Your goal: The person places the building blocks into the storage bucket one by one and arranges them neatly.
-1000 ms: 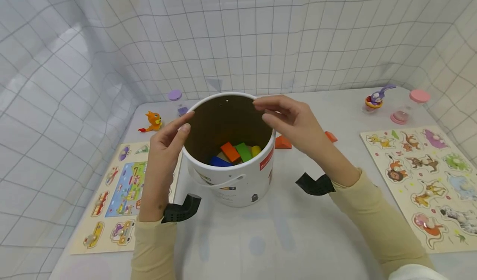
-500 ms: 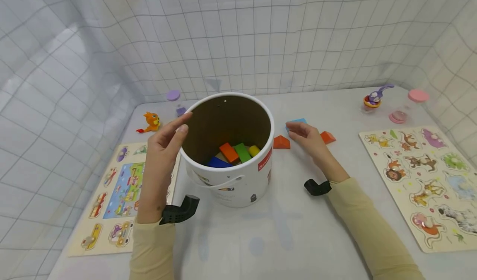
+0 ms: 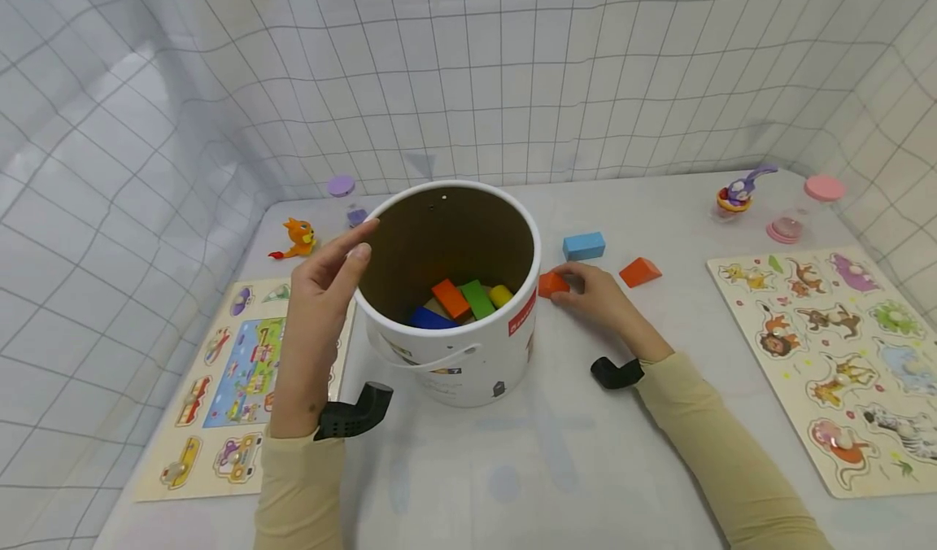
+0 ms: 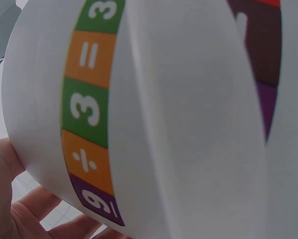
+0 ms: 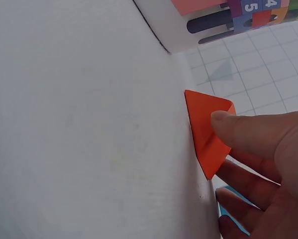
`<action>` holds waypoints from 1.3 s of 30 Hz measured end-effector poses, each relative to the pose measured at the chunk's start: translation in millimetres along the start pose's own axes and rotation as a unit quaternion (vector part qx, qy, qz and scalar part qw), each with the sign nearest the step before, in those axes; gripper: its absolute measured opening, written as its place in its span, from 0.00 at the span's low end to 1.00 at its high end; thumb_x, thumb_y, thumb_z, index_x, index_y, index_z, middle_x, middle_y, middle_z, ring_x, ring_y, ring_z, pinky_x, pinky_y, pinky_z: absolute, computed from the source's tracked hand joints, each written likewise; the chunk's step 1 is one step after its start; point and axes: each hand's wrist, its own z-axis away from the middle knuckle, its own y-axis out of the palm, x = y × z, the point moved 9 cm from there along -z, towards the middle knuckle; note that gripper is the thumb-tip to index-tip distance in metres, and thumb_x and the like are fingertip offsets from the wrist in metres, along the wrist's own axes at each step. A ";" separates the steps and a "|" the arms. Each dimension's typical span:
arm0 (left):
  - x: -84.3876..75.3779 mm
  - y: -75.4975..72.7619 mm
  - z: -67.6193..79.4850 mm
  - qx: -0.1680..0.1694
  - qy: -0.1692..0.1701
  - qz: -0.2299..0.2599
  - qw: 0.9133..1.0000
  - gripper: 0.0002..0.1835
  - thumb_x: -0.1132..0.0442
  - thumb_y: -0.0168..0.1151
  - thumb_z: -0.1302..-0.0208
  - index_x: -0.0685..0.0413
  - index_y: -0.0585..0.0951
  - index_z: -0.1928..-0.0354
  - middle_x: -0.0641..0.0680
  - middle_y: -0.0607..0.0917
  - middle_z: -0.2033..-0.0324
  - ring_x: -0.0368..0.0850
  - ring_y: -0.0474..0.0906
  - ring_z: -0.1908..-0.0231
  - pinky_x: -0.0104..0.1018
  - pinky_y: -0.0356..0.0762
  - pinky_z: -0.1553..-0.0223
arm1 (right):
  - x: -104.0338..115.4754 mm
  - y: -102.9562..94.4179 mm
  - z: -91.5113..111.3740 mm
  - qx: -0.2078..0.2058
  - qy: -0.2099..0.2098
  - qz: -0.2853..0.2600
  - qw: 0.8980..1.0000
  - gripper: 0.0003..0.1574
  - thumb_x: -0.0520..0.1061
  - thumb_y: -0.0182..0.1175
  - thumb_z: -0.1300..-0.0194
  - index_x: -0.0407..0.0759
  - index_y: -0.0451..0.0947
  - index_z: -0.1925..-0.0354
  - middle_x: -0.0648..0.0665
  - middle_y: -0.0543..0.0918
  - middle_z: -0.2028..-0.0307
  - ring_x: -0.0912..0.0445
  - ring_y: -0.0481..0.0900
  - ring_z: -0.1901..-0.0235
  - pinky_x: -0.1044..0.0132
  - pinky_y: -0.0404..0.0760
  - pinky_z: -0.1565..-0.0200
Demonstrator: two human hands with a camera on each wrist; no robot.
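Note:
A white bucket stands upright at the middle of the table, its handle hanging down in front. Inside lie an orange block, a green block, a blue block and a yellow piece. At the bucket's left rim is my left hand, fingers extended; the left wrist view shows thumb and fingers close to the bucket's wall. My right hand pinches an orange triangular block on the table, right of the bucket, thumb on its near face and fingers behind.
A light blue block and another orange triangular block lie to the right. Wooden puzzle boards flank the bucket, vehicles left, animals right. An orange toy figure and a pink-lidded jar stand farther back.
My right hand has left the bucket's opening, passed by the light blue block, which now shows fully on the table, and come to the orange triangular block. The left hand stays put.

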 end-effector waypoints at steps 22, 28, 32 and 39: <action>1.3 -1.8 1.0 -0.004 -0.003 -0.009 1.000 0.20 0.54 0.51 0.36 0.46 0.73 0.43 0.54 0.71 0.45 0.48 0.62 0.44 0.46 0.60 0.43 | 29.1 -3.1 8.2 0.045 -0.046 0.026 0.998 0.18 0.42 0.62 0.46 0.40 0.73 0.55 0.44 0.77 0.59 0.50 0.72 0.56 0.55 0.72 0.51; -1.3 0.1 -1.6 0.004 0.013 0.006 1.000 0.19 0.56 0.50 0.36 0.49 0.72 0.43 0.57 0.72 0.45 0.53 0.64 0.45 0.46 0.61 0.44 | 55.5 -34.0 19.2 0.031 -0.068 -0.033 0.997 0.23 0.46 0.61 0.44 0.38 0.71 0.51 0.42 0.78 0.58 0.51 0.73 0.56 0.57 0.74 0.53; -0.9 0.3 -1.6 0.003 0.009 0.007 1.000 0.19 0.56 0.50 0.36 0.49 0.72 0.43 0.56 0.72 0.45 0.53 0.65 0.46 0.45 0.63 0.45 | 72.5 -60.7 30.2 -0.020 -0.075 -0.071 0.994 0.23 0.47 0.61 0.44 0.39 0.71 0.51 0.44 0.78 0.58 0.53 0.74 0.57 0.59 0.74 0.54; 0.3 0.1 -0.7 0.002 0.007 0.007 1.000 0.19 0.56 0.50 0.35 0.49 0.72 0.43 0.56 0.72 0.46 0.53 0.64 0.46 0.46 0.63 0.45 | 113.8 -105.3 62.8 -0.164 -0.118 -0.175 0.964 0.23 0.44 0.59 0.42 0.40 0.69 0.48 0.46 0.75 0.53 0.57 0.71 0.54 0.66 0.72 0.51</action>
